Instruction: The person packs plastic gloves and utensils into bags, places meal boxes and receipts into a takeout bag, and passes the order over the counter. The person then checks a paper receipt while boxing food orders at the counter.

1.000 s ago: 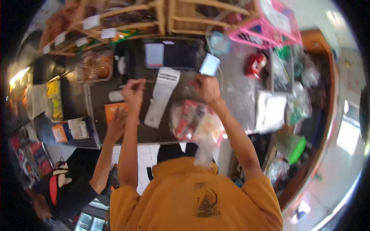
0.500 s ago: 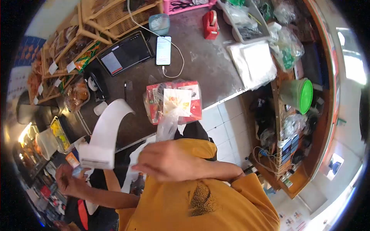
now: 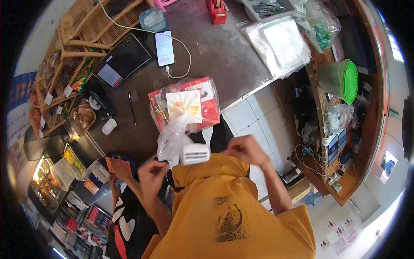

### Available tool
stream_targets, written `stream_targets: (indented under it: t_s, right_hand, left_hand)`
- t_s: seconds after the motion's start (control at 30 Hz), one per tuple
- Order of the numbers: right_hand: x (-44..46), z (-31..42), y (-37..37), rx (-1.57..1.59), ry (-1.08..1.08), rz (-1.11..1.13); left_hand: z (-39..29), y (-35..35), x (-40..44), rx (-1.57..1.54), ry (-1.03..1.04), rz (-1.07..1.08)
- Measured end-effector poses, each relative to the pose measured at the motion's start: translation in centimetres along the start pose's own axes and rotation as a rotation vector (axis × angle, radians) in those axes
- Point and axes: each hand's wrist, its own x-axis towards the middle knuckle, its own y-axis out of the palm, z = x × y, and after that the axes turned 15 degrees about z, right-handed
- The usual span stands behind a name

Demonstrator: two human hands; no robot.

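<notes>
Between my two hands hangs a curled white paper slip (image 3: 195, 154) with dark printed bars, in front of my orange shirt. My left hand (image 3: 152, 177) is closed, fingertips pinched, just left of and below the slip. To the slip's right, my right hand (image 3: 248, 150) is also closed in a pinch, a small gap from the paper. What either hand holds is too small to tell. Beyond the slip, a red box (image 3: 210, 113) with a white and yellow label lies in a clear plastic bag (image 3: 170, 138), its gathered end toward me at the counter edge (image 3: 241, 96).
A charging phone (image 3: 164, 49), tablet (image 3: 120, 62), pen (image 3: 132, 108) and white roll (image 3: 109, 126) lie on the counter. Plastic bags (image 3: 280, 45) and a red tape dispenser (image 3: 217, 12) are farther back. At left, another person's hand (image 3: 120, 168) touches an orange item.
The long slip has moved right from beside my left hand and now appears curled up between my hands. My hands are farther apart, left moved rightward and right moved rightward and up. The view has shifted.
</notes>
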Motion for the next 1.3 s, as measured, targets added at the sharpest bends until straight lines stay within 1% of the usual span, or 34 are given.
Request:
stream_targets:
  t_s: [0.03,0.1,0.13,0.17,0.2,0.23,0.3,0.37,0.4,0.47,0.5,0.57,0.63,0.67,0.7,0.73,0.77,0.8,0.83,0.9,0.93,1.0,1.03,1.1,1.2,1.3]
  right_hand:
    - [-0.6,0.3,-1.7,0.047,0.062,-0.039]
    - [-0.1,1.0,-4.8,-0.044,0.197,-0.056]
    - [1.0,0.9,-5.8,-0.089,0.139,-0.095]
    - [2.3,-0.5,-6.6,-0.103,0.091,-0.109]
    - [4.3,-1.0,-7.2,-0.206,0.075,-0.153]
    - [6.2,-2.1,-7.5,-0.251,0.030,-0.201]
    - [9.7,-4.0,-7.9,-0.211,0.070,-0.186]
    - [12.1,-7.7,-6.9,-0.212,0.121,-0.164]
    - [12.7,-8.4,-6.3,-0.147,0.133,-0.177]
    - [13.6,-9.4,-5.0,-0.018,0.156,-0.193]
    - [14.0,-10.1,-4.7,0.125,0.138,-0.202]
    - [14.6,-11.5,-4.2,0.409,0.106,-0.221]
    - [14.8,-12.9,-3.7,0.531,0.200,-0.143]
    - [15.0,-13.5,-3.7,0.589,0.245,-0.105]
    - [15.3,-13.8,-4.1,0.541,0.271,-0.090]
    - [15.3,-14.0,-4.4,0.494,0.299,-0.072]
    - [15.1,-14.2,-4.5,0.450,0.328,-0.053]
    - [15.1,-14.4,-5.1,0.245,0.358,-0.086]
    - [15.2,-15.5,-5.6,0.134,0.339,-0.190]
    - [15.0,-17.1,-6.5,-0.083,0.301,-0.414]
    - [14.2,-14.9,-7.5,0.037,0.373,-0.422]
    - [11.9,-6.3,-7.6,-0.021,0.143,-0.336]
    - [11.5,-2.5,-7.3,-0.049,0.036,-0.277]
    - [12.3,1.7,-5.9,-0.381,-0.243,-0.202]
    - [16.8,1.4,-2.4,-0.345,0.026,-0.377]
    - [18.1,-0.3,-4.5,-0.370,0.019,-0.463]
  left_hand:
    - [-0.2,1.5,1.1,-0.065,-0.034,-0.004]
    - [-0.1,3.2,3.1,-0.106,0.039,-0.119]
    - [-0.2,3.8,4.4,-0.127,0.079,-0.178]
    - [-0.4,4.3,6.0,-0.104,0.164,-0.264]
    - [-0.5,4.6,7.5,-0.079,0.247,-0.350]
    - [0.9,5.0,9.1,-0.056,0.290,-0.389]
    - [5.6,5.8,12.3,-0.008,0.383,-0.472]
    - [7.3,6.5,13.5,0.100,0.420,-0.568]
    - [8.1,6.8,14.0,0.151,0.437,-0.614]
    - [10.1,7.4,15.4,-0.062,0.381,-0.705]
    - [10.9,7.6,15.8,-0.170,0.355,-0.756]
    - [12.7,5.9,15.4,0.347,0.340,-0.609]
    - [15.0,6.0,16.1,0.212,0.400,-0.497]
    - [16.2,6.4,17.1,-0.177,0.468,-0.459]
    - [15.6,6.2,17.4,-0.633,0.506,-0.334]
    - [15.2,6.0,17.8,-1.108,0.518,-0.269]
    - [15.2,5.8,17.5,-0.823,0.480,-0.412]
    - [15.8,5.6,17.9,-0.536,0.441,-0.540]
    - [15.3,5.2,18.3,-0.249,0.399,-0.656]
    - [13.8,4.2,18.1,-0.630,0.309,-0.645]
    - [12.9,3.5,17.7,-0.817,0.259,-0.619]
    - [12.4,2.7,17.2,-1.122,0.147,-0.556]
    - [12.3,2.7,17.3,-1.174,0.139,-0.509]
    - [11.9,3.1,17.7,-1.235,0.130,-0.425]
    - [10.8,4.0,18.3,-1.251,0.130,-0.359]
    - [10.1,4.7,18.2,-1.240,0.130,-0.342]
